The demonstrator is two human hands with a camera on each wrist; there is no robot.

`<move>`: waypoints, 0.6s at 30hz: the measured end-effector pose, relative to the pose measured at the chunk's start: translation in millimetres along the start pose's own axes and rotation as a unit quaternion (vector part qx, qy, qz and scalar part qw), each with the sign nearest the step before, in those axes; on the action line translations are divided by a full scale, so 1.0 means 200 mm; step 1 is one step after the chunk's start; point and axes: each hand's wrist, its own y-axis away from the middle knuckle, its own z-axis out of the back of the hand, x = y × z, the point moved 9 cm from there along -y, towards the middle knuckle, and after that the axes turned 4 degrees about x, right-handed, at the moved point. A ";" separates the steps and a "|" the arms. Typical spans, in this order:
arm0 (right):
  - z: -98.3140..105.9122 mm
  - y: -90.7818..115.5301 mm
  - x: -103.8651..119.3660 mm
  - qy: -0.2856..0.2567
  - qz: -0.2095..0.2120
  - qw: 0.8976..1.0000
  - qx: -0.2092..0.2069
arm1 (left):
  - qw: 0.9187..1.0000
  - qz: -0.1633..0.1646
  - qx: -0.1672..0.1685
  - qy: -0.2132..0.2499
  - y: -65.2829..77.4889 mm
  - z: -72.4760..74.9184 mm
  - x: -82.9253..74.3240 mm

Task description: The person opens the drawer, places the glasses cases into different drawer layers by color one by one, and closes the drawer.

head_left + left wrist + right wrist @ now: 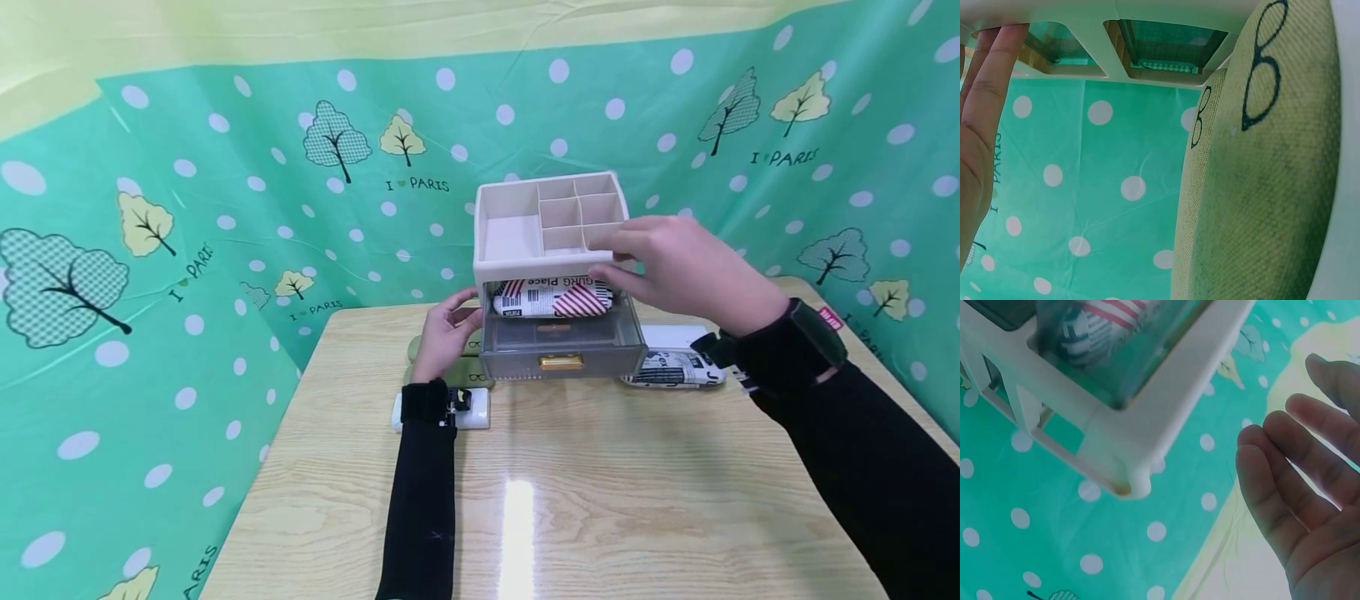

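Observation:
A white desktop organizer (510,271) stands on the table with its clear grey drawer (517,364) pulled out, gold handle at the front. A printed, striped glasses case (553,298) shows beneath the compartmented top and above the drawer floor. My left hand (444,333) is at the organizer's left side; in the left wrist view its straight fingers (999,75) touch the white frame. At the organizer's upper right front is my right hand (671,262). The right wrist view shows that hand (1310,494) with fingers loosely bent and nothing in them, apart from the organizer.
Two green glasses cases (457,372) with spectacle drawings lie left of the organizer, behind a white case (472,410). To the right are a newsprint-patterned case (671,372) and a white one (675,337). A polka-dot cloth (300,192) hangs behind the table.

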 end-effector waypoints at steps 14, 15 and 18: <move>0.17 0.15 -0.22 -0.011 -0.097 0.994 -0.057 | 1.000 -0.014 -0.001 -0.006 0.00 0.00 -0.01; 0.17 0.17 -0.25 -0.015 -0.111 0.992 -0.053 | 1.000 -0.015 0.000 -0.006 0.00 0.00 -0.01; 0.13 0.22 -0.33 -0.031 -0.151 0.988 -0.026 | 1.000 -0.013 0.000 -0.006 0.00 0.00 0.00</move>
